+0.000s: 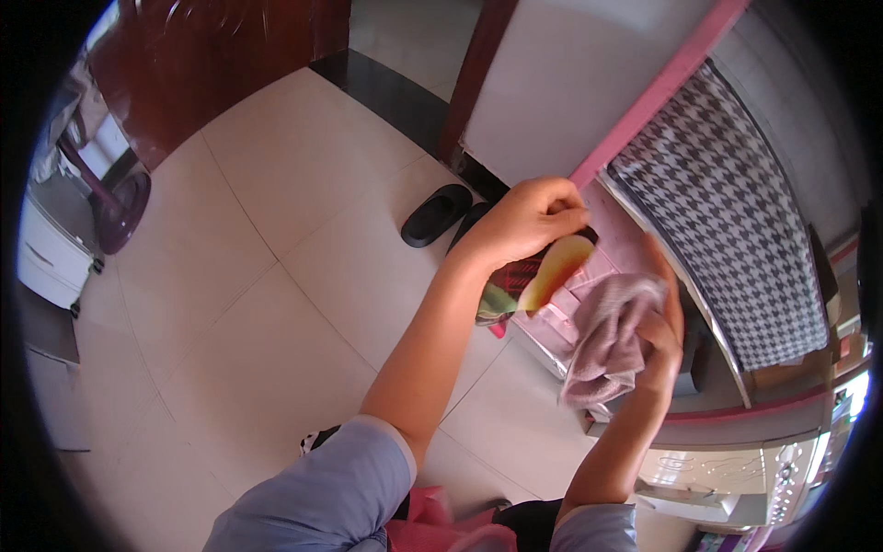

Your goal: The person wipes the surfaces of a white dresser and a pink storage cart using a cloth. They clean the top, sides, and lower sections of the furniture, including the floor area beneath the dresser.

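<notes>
My left hand point(534, 217) grips the top edge of a dark, brightly printed item point(545, 279) with a yellow-orange shape and a green leaf pattern; whether it is fabric or packaging I cannot tell. To its right, my right hand point(659, 338) holds a crumpled dusty-pink cloth point(610, 345), slightly blurred. Both hands are over a pink surface point(610, 231) beside a pink-edged upright panel point(648, 103), and the printed item covers part of it.
A houndstooth-patterned cloth point(724, 221) lies over a shelf or cabinet at the right. Black slippers point(436, 215) rest on the tiled floor point(296, 310) near a doorway. A purple round-based stand point(127, 214) and a white wheeled drawer unit point(52, 255) stand far left.
</notes>
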Demonstrator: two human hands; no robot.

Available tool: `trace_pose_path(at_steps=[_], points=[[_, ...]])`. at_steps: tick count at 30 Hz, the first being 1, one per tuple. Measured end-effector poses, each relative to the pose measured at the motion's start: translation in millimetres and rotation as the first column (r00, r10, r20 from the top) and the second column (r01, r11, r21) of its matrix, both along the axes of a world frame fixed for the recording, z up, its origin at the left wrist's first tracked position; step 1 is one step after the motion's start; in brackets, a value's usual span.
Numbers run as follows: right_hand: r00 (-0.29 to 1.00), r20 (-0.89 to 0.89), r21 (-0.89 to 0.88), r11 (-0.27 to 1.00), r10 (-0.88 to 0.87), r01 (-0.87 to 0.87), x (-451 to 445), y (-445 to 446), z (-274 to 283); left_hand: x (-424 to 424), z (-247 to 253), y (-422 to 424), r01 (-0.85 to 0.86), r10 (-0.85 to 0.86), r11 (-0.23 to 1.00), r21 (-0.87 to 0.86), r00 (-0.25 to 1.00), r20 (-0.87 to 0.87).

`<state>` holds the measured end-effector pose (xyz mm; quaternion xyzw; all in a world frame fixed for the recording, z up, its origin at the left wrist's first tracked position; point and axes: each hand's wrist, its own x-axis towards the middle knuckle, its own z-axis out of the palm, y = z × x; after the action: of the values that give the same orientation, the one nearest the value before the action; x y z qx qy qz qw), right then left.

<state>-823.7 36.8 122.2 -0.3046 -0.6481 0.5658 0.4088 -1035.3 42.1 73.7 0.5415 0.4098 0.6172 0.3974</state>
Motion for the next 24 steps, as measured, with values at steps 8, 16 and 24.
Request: trace_pose_path(at_steps=[8,16,24], points=[[0.977,0.080,-0.265,0.949,0.197,-0.170,21,21,-47,20,3,29,-0.500,0.406,0.851,0.162,0.821,0.401],[0.959,0.100,-0.285,0.931,0.263,-0.226,51,14,-40,-15,0,71,-0.179,0.180,0.982,-0.058,0.984,0.014],[0.899,0.177,-0.262,0.900,0.400,-0.348,48,11,-41,-36,19,86,-0.291,0.374,0.927,0.236,0.769,-0.519]])
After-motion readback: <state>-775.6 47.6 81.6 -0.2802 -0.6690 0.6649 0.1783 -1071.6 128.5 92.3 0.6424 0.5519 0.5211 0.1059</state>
